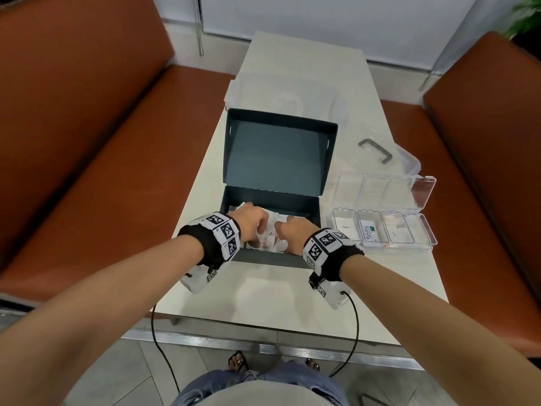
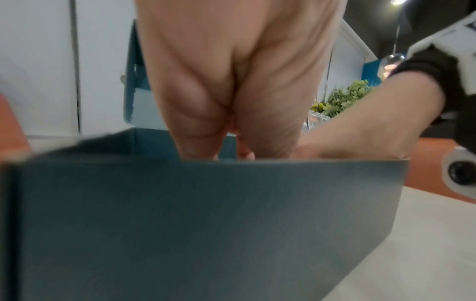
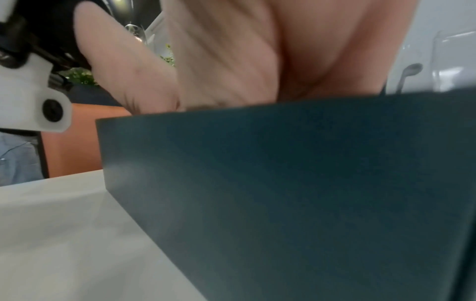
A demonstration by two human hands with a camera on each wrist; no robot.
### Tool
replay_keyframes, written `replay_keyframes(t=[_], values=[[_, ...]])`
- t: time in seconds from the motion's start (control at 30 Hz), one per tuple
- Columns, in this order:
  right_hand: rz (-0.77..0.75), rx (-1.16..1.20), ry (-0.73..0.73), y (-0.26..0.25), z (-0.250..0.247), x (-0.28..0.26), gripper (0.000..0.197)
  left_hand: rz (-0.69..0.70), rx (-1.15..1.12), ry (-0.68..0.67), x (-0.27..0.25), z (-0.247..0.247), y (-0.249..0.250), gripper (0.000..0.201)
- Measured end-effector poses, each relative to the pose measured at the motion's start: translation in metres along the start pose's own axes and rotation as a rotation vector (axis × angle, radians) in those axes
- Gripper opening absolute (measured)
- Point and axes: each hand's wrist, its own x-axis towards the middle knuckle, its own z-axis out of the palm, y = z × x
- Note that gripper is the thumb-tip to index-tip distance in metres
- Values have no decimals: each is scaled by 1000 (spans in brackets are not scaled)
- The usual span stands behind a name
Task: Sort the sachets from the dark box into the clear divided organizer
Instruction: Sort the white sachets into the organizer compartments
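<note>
The sachets (image 1: 268,240) are lying in a loose white heap in the bottom of the dark box (image 1: 272,257), which is sitting open near the front edge of the table (image 1: 263,291) with its lid (image 1: 276,155) standing up behind it. Both hands are reaching down into the box among the sachets. The left hand (image 1: 248,222) is curling its fingers over the heap and seems to be gripping some of the sachets, though the fingertips are hidden. The right hand (image 1: 294,231) is lying just beside it with its fingers bent down into the heap; whether it is holding a sachet I cannot tell. From both wrist views the box's front wall is blocking the fingers, so the grip is not showing there either.

The clear organizer (image 1: 383,230) is sitting open just to the right of the box, its lid (image 1: 386,191) folded back. Its near row of compartments is holding a few sachets already: one marked Sugar (image 1: 347,228) in the leftmost, one marked Stevia (image 1: 370,231) in the next, and pale ones further right.

A clear tub with a grey handle (image 1: 376,149) is resting behind the organizer. Orange benches (image 1: 87,142) are flanking the table on either side.
</note>
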Motion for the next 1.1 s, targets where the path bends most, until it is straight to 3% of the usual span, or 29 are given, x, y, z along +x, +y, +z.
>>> replay_keyframes(t=[0.13,0.23,0.33,0.57,0.7,0.8,0.9,1.0,1.1], values=[[29,17,7,2,3,-2,36,-54,-125,20,0,3,6,61],[38,15,24,2,4,-2,35,-88,-78,-2,2,11,8,71],[39,20,44,2,5,-2,32,-87,-36,32,1,11,11,65],[49,45,56,2,4,-1,30,-1,-105,100,-4,5,15,26],[55,96,45,3,-1,-2,28,37,-256,142,-10,-2,5,29],[52,279,33,10,-10,-7,36,38,-385,203,-15,-11,-4,34],[48,487,161,21,-26,-16,35,35,-532,328,-22,-23,-9,38],[52,787,432,27,-44,-28,27,32,-810,419,-32,-36,-4,45],[20,1182,625,26,-61,-41,26,46,-1004,463,-39,-47,9,36]])
